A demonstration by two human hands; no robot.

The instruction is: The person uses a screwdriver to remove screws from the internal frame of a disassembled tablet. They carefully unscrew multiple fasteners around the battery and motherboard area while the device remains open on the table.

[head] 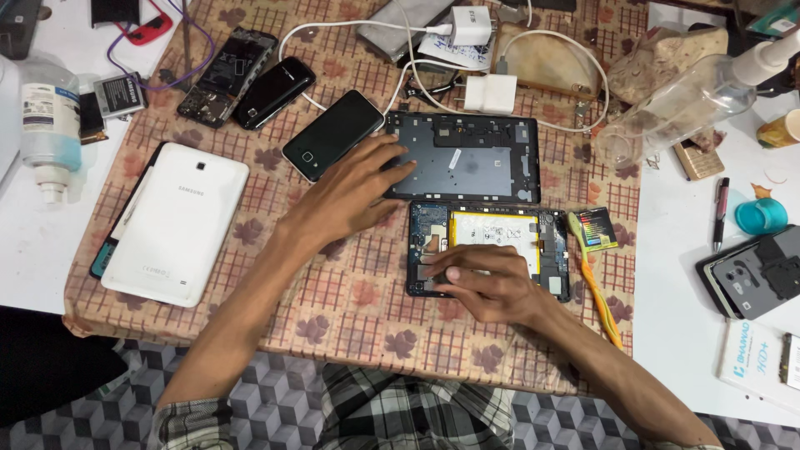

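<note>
The opened tablet (488,254) lies on the patterned cloth of the counter (333,292), its grey back cover (461,158) already off and set just beyond it; the yellow-edged battery (495,233) and boards are exposed and not yet removed. The right hand (487,287) rests on the tablet's lower left, fingers (442,273) pressed together flat. The left hand (354,192) lies fingers spread on the cover's left edge. Right of the right hand's fingers lies a small dark multicoloured packet (596,229); farther right, a white box (750,358) with blue print.
</note>
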